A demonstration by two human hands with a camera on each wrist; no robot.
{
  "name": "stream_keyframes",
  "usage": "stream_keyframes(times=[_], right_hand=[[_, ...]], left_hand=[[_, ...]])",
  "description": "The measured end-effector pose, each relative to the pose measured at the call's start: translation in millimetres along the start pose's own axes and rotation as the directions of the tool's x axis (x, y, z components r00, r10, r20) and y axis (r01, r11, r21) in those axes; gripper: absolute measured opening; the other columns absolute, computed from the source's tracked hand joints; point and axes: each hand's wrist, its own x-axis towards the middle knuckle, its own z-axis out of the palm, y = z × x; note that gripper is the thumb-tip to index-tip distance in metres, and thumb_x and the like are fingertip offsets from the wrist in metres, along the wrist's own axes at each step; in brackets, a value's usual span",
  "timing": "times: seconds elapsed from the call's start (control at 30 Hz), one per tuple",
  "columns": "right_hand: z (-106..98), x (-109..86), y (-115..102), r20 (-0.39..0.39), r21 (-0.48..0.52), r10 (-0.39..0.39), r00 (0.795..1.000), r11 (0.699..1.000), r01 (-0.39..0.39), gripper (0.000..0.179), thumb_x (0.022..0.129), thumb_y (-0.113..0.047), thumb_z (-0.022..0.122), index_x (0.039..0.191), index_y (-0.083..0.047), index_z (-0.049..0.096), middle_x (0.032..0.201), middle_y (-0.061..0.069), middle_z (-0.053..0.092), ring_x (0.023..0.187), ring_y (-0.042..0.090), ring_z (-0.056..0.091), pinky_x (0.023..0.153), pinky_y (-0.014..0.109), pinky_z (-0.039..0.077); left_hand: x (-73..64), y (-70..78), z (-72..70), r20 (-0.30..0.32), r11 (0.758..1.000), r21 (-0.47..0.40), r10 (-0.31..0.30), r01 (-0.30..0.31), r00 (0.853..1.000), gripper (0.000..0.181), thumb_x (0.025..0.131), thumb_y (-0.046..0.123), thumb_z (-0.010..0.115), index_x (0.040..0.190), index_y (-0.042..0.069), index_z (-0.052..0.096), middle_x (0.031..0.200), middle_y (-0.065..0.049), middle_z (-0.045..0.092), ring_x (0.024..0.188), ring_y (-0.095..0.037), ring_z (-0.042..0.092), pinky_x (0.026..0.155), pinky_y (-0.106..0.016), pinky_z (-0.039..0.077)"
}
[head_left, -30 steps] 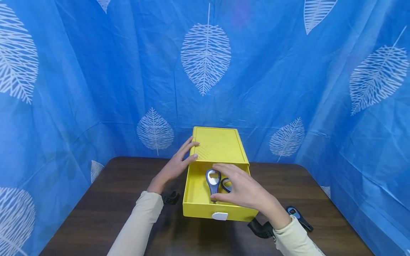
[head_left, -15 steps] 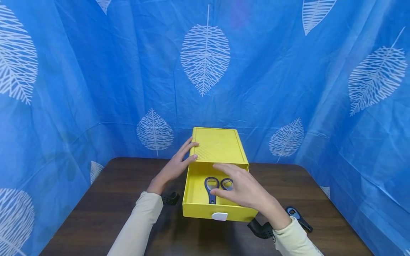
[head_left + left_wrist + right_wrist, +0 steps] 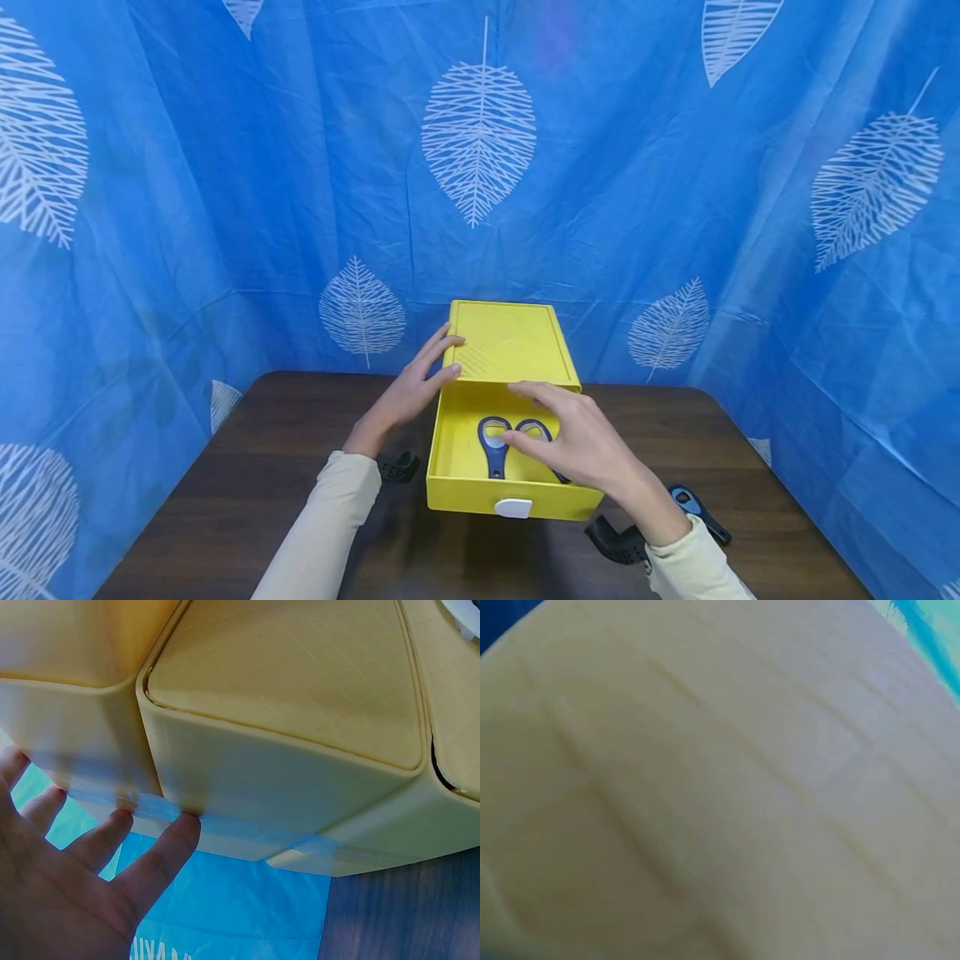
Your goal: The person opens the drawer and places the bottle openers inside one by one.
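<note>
A yellow drawer box has its drawer pulled out towards me, with a white knob on the front. Inside lie two blue bottle openers side by side, the left bottle opener in fuller view and the right bottle opener partly behind my fingers. My right hand hovers over the drawer's right side, thumb and fingers spread, holding nothing. With straight fingers, my left hand rests against the box's left edge. Its fingertips meet the side wall in the left wrist view.
Another opener-like tool with a black handle lies on the dark wooden table, right of the box beside my right wrist. Blue leaf-print cloth hangs behind and on both sides. A pale ridged surface fills the right wrist view, blurred.
The left bottle opener has dropped from my right hand's thumb and fingers to lie in the drawer. The right hand has drawn back slightly to the right; the left hand stays put.
</note>
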Motion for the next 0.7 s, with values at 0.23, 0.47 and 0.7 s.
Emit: stream_keyframes(times=[0.23,0.47,0.7], right_hand=[[-8.7,-12.9,-5.5,-0.072,0.041,0.051,0.996,0.998,-0.048,0.054,0.088,-0.036,0.083,0.136,-0.017,0.068,0.131,-0.002,0.072,0.118,0.02,0.07,0.098,0.043,0.058],[-16.4,-28.5,-10.9,-0.154,0.14,0.041,0.987,0.99,-0.02,0.048,0.086,-0.035,0.085,0.129,-0.019,0.072,0.122,-0.006,0.075,0.111,0.015,0.073,0.093,0.037,0.06],[-20.9,-45.1,-16.7,-0.223,0.125,0.006,0.975,0.992,0.023,0.041,0.085,-0.024,0.087,0.124,-0.02,0.074,0.116,-0.008,0.077,0.103,0.011,0.074,0.086,0.036,0.062]], left_hand=[[-0.1,-0.6,0.1,-0.008,1.0,0.0,-0.004,0.004,1.0,0.056,0.104,0.049,0.05,0.156,0.028,0.041,0.174,0.01,0.008,0.16,-0.028,0.009,0.122,-0.068,0.02],[-0.4,-0.5,0.0,-0.009,1.0,-0.024,-0.012,0.012,1.0,0.057,0.104,0.048,0.05,0.156,0.029,0.04,0.174,0.011,0.007,0.16,-0.028,0.008,0.121,-0.067,0.023],[-1.2,-0.5,1.6,-0.003,0.999,-0.024,-0.025,0.025,1.0,0.058,0.104,0.049,0.05,0.157,0.029,0.04,0.174,0.011,0.006,0.16,-0.029,0.009,0.121,-0.067,0.024]])
